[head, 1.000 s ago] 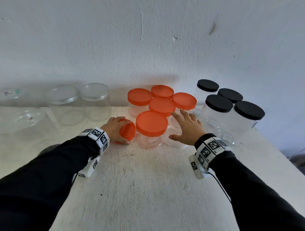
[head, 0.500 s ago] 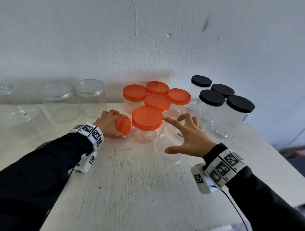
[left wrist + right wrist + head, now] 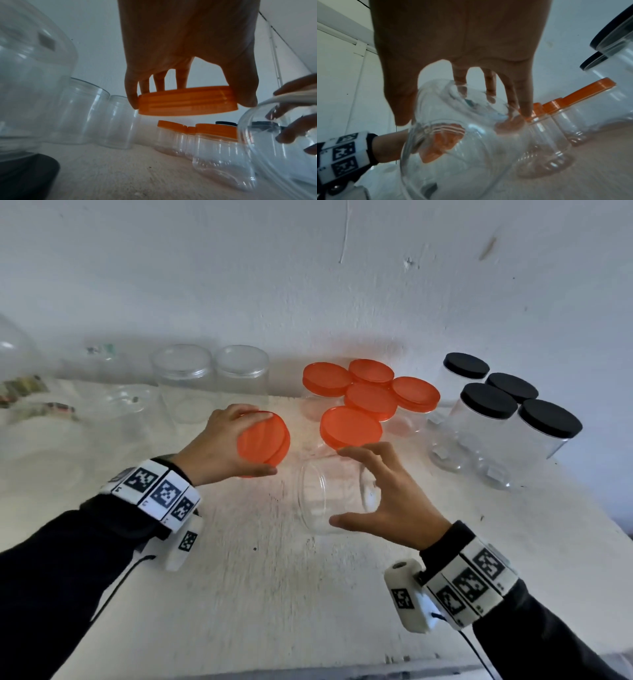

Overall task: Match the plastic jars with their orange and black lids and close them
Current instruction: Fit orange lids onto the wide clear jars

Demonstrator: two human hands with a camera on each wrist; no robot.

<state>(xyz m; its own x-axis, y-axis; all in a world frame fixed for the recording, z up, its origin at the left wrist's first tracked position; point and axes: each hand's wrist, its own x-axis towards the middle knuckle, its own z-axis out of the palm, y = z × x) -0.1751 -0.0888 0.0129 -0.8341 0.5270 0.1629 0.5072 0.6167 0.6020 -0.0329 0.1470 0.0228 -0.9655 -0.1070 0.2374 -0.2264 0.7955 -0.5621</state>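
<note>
The left hand (image 3: 219, 445) has its grip closed round a loose orange lid (image 3: 263, 440), fingers (image 3: 160, 82) on the far edge of the rim and thumb on the near edge; the left wrist view shows the lid (image 3: 187, 100) lifted clear of the worktop (image 3: 239, 594), held nearly level. Just to its right, the right hand (image 3: 390, 501) has a wide grip spread round an open clear jar (image 3: 332, 494), thumb on the near side and fingers over the far side. This jar is tilted, its mouth turned toward the lid and the camera; the right wrist view shows the rim (image 3: 447, 152) facing the left hand, with the lid's orange seen through the wall. Lid and jar are near each other but apart.

Behind the two hands stands a cluster of five jars closed with orange lids (image 3: 351, 428), bunched close together. To the right of them, four taller jars with black lids (image 3: 488, 400) stand in a tight group. To the left, near the wall, two clear jars (image 3: 181, 378) stand side by side, and further left more clear containers sit blurred at the edge. Both wrists carry white bands with black square markers (image 3: 161, 494).
</note>
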